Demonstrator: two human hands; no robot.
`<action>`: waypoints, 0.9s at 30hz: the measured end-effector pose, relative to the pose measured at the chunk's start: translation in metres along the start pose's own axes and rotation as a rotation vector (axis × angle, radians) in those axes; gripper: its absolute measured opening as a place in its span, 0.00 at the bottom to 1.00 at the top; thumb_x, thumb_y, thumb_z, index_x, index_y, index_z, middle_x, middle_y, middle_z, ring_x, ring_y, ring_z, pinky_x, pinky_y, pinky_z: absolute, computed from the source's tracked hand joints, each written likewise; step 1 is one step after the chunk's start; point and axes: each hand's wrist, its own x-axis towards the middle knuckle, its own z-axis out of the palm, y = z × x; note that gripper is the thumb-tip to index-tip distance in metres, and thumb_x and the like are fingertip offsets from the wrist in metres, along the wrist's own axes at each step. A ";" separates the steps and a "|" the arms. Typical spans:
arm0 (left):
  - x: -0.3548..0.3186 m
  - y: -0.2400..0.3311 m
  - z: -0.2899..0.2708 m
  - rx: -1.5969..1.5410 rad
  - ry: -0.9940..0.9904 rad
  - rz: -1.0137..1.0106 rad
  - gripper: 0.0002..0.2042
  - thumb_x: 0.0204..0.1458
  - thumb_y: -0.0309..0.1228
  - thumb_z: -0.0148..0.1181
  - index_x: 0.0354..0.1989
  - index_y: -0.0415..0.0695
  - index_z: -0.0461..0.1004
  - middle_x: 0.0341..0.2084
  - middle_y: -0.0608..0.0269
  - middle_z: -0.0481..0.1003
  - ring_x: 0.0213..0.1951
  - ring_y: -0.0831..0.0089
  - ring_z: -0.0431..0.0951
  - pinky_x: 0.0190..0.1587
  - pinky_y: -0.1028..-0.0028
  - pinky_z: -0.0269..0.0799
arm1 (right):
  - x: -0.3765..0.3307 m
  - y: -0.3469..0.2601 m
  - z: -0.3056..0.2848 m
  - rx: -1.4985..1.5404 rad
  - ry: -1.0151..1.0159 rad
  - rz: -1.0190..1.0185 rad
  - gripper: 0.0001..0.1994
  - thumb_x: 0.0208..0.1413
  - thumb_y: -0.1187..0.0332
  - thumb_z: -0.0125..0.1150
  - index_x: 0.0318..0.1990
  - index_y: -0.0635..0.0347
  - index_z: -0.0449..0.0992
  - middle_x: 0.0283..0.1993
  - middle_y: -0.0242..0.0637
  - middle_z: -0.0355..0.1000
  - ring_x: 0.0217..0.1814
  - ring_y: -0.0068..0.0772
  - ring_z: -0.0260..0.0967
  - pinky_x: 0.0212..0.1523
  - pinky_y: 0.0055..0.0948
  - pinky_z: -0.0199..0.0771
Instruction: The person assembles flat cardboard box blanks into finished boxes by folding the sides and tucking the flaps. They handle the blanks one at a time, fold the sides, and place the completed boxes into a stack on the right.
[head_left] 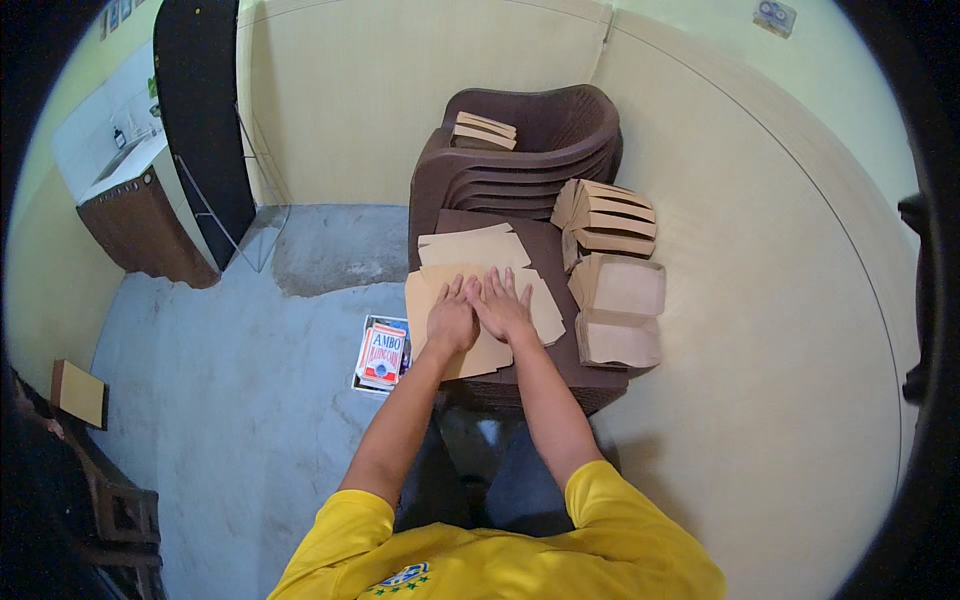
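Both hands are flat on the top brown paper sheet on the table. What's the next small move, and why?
Probably press and slide both palms outward to crease it: left hand and right hand lie flat, side by side, on the paper sheet, with finished folded bags alongside.

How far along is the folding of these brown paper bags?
Done: finished brown paper bags are stacked at the right of the dark brown table. In hand: left hand and right hand press one flat brown paper sheet. Left: more flat sheets behind.

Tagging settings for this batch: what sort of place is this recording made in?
Probably a plain room in a home or small workshop: bare concrete floor, cream walls, a stack of brown plastic chairs behind a small brown table with folded paper bags.
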 end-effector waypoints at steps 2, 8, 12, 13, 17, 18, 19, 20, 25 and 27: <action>0.002 0.001 0.001 -0.014 0.010 -0.006 0.32 0.68 0.36 0.50 0.81 0.44 0.59 0.82 0.53 0.57 0.82 0.49 0.52 0.84 0.52 0.43 | -0.026 0.003 0.006 -0.068 -0.013 0.008 0.52 0.70 0.23 0.25 0.86 0.58 0.44 0.92 0.37 0.33 0.94 0.42 0.23 0.85 0.71 0.19; 0.001 -0.005 0.003 -0.601 0.207 -0.097 0.26 0.71 0.32 0.51 0.76 0.41 0.67 0.75 0.51 0.68 0.76 0.55 0.66 0.79 0.58 0.57 | -0.128 0.017 0.027 -0.026 0.015 -0.030 0.54 0.68 0.24 0.37 0.86 0.60 0.42 0.92 0.41 0.33 0.93 0.44 0.26 0.84 0.73 0.20; -0.011 -0.064 -0.011 -1.024 0.892 -0.377 0.18 0.68 0.21 0.51 0.63 0.35 0.78 0.61 0.52 0.80 0.60 0.65 0.80 0.66 0.66 0.72 | -0.148 0.033 0.023 0.028 0.038 -0.125 0.56 0.63 0.29 0.57 0.85 0.60 0.45 0.91 0.42 0.37 0.93 0.45 0.30 0.84 0.74 0.22; -0.019 -0.082 -0.012 -1.054 0.844 -0.513 0.18 0.66 0.20 0.49 0.61 0.34 0.79 0.59 0.51 0.81 0.57 0.65 0.81 0.62 0.66 0.75 | -0.148 0.035 0.024 0.004 0.073 -0.157 0.57 0.61 0.31 0.62 0.85 0.59 0.46 0.91 0.42 0.39 0.93 0.45 0.32 0.84 0.73 0.24; -0.070 -0.107 0.003 -1.172 0.255 -0.733 0.18 0.65 0.20 0.47 0.57 0.35 0.81 0.51 0.55 0.84 0.47 0.66 0.85 0.48 0.68 0.80 | -0.148 0.042 0.027 0.086 0.207 -0.220 0.50 0.56 0.42 0.74 0.82 0.52 0.60 0.88 0.40 0.51 0.90 0.47 0.43 0.81 0.73 0.37; -0.080 -0.104 0.005 -1.207 0.280 -0.616 0.19 0.63 0.19 0.47 0.57 0.35 0.81 0.50 0.55 0.84 0.45 0.67 0.85 0.46 0.69 0.80 | -0.147 0.045 0.026 0.148 0.280 -0.287 0.44 0.57 0.45 0.74 0.78 0.52 0.65 0.84 0.40 0.57 0.88 0.46 0.48 0.81 0.71 0.41; -0.087 -0.096 0.005 -1.219 0.236 -0.612 0.20 0.62 0.17 0.46 0.58 0.34 0.81 0.50 0.54 0.84 0.43 0.69 0.85 0.43 0.70 0.79 | -0.147 0.049 0.025 0.194 0.301 -0.304 0.39 0.58 0.48 0.74 0.75 0.51 0.71 0.81 0.39 0.63 0.86 0.45 0.53 0.80 0.68 0.44; -0.093 -0.088 0.001 -1.252 0.266 -0.548 0.21 0.60 0.15 0.47 0.60 0.34 0.80 0.50 0.55 0.84 0.45 0.68 0.85 0.47 0.70 0.79 | -0.146 0.053 0.024 0.226 0.315 -0.301 0.34 0.59 0.51 0.74 0.71 0.51 0.76 0.78 0.39 0.69 0.84 0.45 0.58 0.79 0.66 0.47; -0.099 -0.036 -0.043 -1.290 0.534 -0.384 0.28 0.57 0.12 0.51 0.68 0.38 0.73 0.53 0.55 0.82 0.57 0.69 0.80 0.62 0.68 0.73 | -0.117 0.076 0.023 0.726 0.392 -0.436 0.14 0.70 0.64 0.64 0.56 0.61 0.85 0.59 0.39 0.84 0.64 0.38 0.77 0.68 0.40 0.71; -0.097 -0.014 -0.058 -1.446 0.629 -0.214 0.33 0.57 0.12 0.51 0.74 0.41 0.65 0.56 0.55 0.81 0.61 0.69 0.78 0.65 0.66 0.71 | -0.095 0.085 0.026 1.006 0.274 -0.262 0.14 0.73 0.65 0.59 0.55 0.64 0.85 0.58 0.39 0.84 0.61 0.34 0.78 0.64 0.37 0.74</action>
